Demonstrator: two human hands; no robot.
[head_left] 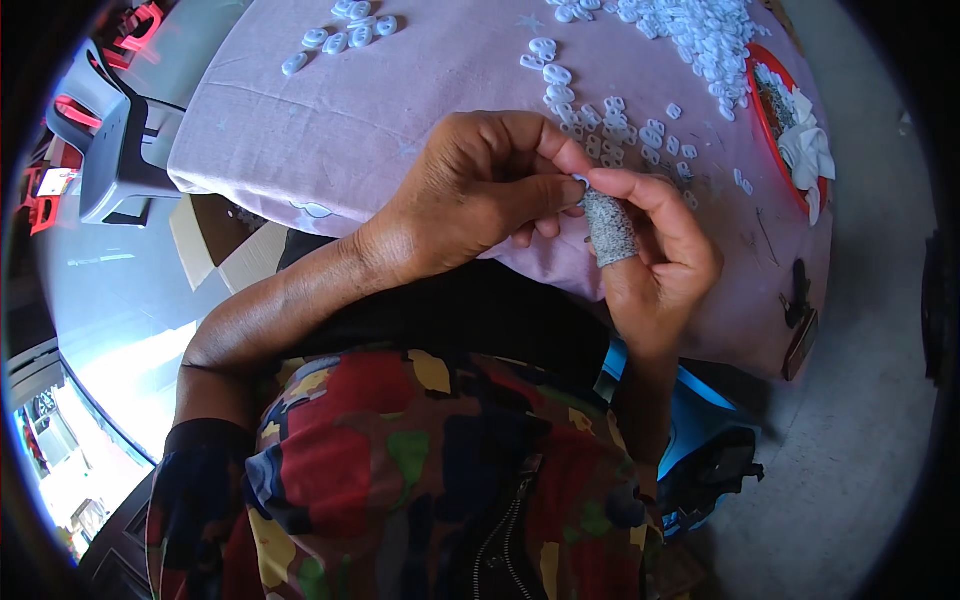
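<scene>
My left hand is closed in a pinch above the near edge of the cloth-covered table. Between its thumb and index fingertips sits a small white plastic piece, mostly hidden by the fingers. My right hand meets it from the other side, with the index fingertip and thumb at the same piece. A speckled grey sleeve wraps the right thumb. Just beyond the hands lie several similar white pieces, which look like small rings with openings, loosely scattered on the cloth.
A large heap of white pieces covers the far right of the pink tablecloth; a smaller group lies far left. At the right edge stand a red basin with white cloth and a phone. A grey chair and cardboard box are left.
</scene>
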